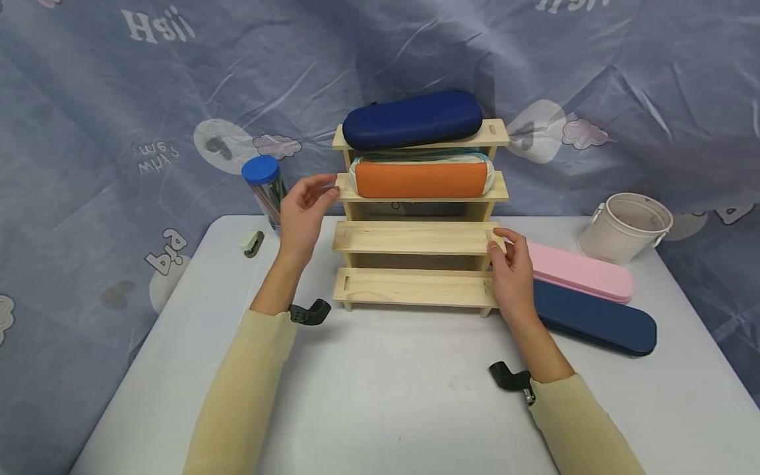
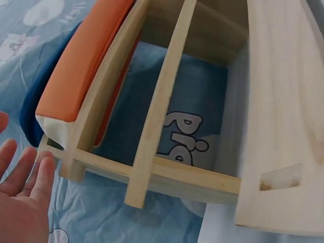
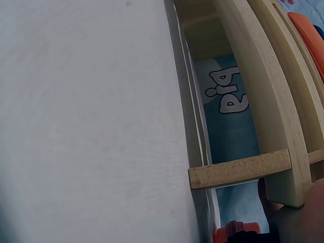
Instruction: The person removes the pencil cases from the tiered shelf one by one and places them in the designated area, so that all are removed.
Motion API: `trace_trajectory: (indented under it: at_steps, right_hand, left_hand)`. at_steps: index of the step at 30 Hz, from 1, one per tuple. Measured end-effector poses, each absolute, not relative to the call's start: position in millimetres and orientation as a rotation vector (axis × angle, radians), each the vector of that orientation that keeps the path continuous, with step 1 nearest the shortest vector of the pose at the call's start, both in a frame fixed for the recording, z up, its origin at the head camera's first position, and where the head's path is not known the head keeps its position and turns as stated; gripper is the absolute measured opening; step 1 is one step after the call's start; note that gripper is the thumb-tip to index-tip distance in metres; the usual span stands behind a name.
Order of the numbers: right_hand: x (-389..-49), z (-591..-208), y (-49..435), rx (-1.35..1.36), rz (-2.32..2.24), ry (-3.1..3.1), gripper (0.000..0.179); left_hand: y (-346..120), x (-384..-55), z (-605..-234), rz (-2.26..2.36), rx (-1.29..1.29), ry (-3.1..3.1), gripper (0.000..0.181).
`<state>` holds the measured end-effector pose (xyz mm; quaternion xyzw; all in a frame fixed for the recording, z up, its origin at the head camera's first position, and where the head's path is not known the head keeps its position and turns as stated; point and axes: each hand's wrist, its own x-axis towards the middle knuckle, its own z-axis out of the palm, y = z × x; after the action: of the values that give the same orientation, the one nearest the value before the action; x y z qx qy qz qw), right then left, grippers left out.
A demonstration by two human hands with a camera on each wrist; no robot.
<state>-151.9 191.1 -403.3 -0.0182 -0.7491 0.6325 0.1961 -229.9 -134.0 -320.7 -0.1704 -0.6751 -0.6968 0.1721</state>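
Observation:
A four-tier light wooden rack [image 1: 415,237] stands at the back of the table. Lying across its top tier is a dark blue zip case [image 1: 412,120]; an orange-and-white pouch [image 1: 421,180] occupies the tier below. My left hand [image 1: 305,214] is at the left end of the pouch's tier, fingertips at the wood; in the left wrist view its fingers [image 2: 43,185] look extended. With my right hand [image 1: 512,274] I grip the right end of the third tier, thumb in front. Part of that hand [image 3: 304,217] shows at the board's end in the right wrist view.
Right of the rack lie a pink case [image 1: 582,272] and a navy case [image 1: 594,316], with a white bucket [image 1: 626,227] behind them. A blue-lidded clear jar [image 1: 264,181] and a small white-and-dark item [image 1: 252,243] are at the left. Patterned blue cloth [image 1: 119,79] hangs behind.

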Motion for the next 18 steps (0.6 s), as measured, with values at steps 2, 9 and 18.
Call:
trace_trajectory:
  at_steps: [2,9,18]
  right_hand:
    - [-152.8,-404.9,191.9,-0.050,1.771,-2.096,0.038]
    - [-165.7,-427.1,200.9,-0.065,1.780,-2.086,0.037]
    - [-167.0,-430.4,201.2,-0.064,1.750,-2.079,0.035]
  left_hand:
    - [-130.4,-226.0,-311.7,-1.958,-0.495,-1.924,0.032]
    - [-121.1,-222.1,-296.9,-1.951,-0.497,-1.995,0.036]
    - [-123.1,-242.6,-306.3,-1.887,-0.569,-2.113,0.053]
